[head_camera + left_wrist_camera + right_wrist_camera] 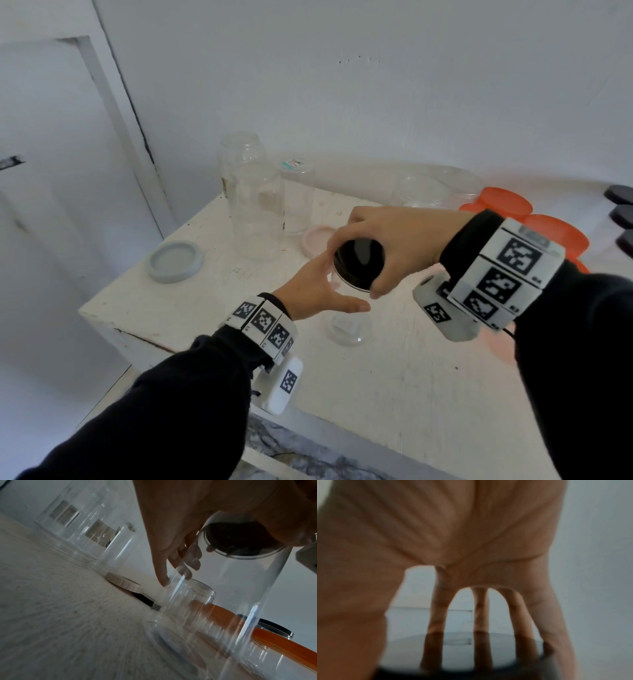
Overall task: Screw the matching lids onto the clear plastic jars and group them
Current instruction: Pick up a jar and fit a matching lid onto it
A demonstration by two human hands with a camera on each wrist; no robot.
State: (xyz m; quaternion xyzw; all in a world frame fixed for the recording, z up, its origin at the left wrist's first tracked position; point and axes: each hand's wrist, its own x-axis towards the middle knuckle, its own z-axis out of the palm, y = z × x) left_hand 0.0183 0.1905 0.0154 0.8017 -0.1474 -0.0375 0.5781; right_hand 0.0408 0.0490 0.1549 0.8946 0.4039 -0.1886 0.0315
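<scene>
A clear plastic jar point(349, 330) stands upright mid-table with a black lid point(363, 259) on its mouth. My right hand point(356, 270) comes from above, its fingers and thumb curled round the lid's rim. In the right wrist view the fingers point(436, 615) reach down onto the glossy black lid point(462, 649). My left hand point(339, 286) sits at the jar's left side, thumb and fingers stretched out on either side of its upper wall. The left wrist view shows the jar point(240, 601), the lid point(240, 540) and my left fingers point(161, 561) lying straight against the wall.
Tall clear jars point(253, 205) and a labelled one point(298, 198) stand at the back left. A grey lid point(175, 262) and a pink lid point(317, 240) lie nearby. Orange lids point(513, 205), more clear jars point(428, 192) and black lids point(621, 212) crowd the right. The table edge point(102, 318) is close on the left.
</scene>
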